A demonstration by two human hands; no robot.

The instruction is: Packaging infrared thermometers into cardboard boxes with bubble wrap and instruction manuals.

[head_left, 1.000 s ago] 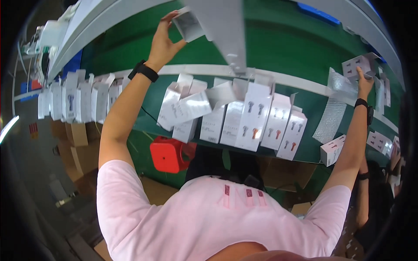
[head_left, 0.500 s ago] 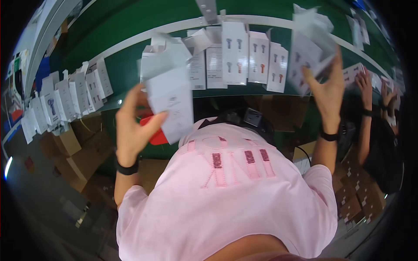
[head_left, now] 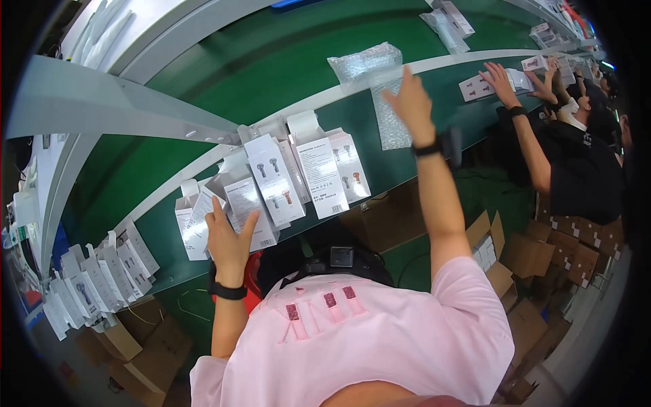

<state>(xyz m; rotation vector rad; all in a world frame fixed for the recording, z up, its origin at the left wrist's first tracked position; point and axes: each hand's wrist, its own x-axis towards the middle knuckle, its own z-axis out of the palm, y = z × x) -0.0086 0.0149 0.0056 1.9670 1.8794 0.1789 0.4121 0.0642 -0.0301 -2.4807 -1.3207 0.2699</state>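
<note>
While R hand (head_left: 412, 107) hovers unclenched nr bumpy bubble wrap (head_left: 391, 125), L hand (head_left: 228, 247) splayed by glossy oblong ctns (head_left: 274, 180), grip unclear.

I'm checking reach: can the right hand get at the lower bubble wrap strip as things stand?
Probably yes: the right hand looks empty, beside or over the bubble wrap strip, and the white boxes stand left, out of the way.

Cool, fairly even light falls on the green workbench (head_left: 237, 61), leaving the cardboard boxes (head_left: 152, 363) below it in dim shadow. Small glints speckle the bubble wrap (head_left: 392, 121), while the white carton (head_left: 322, 173) reads clearly. The right hand (head_left: 412, 105) is slightly blurred, the black watch (head_left: 449, 146) more so. Fisheye distortion bows the white rail (head_left: 475, 59); the corners fall to black.
</note>
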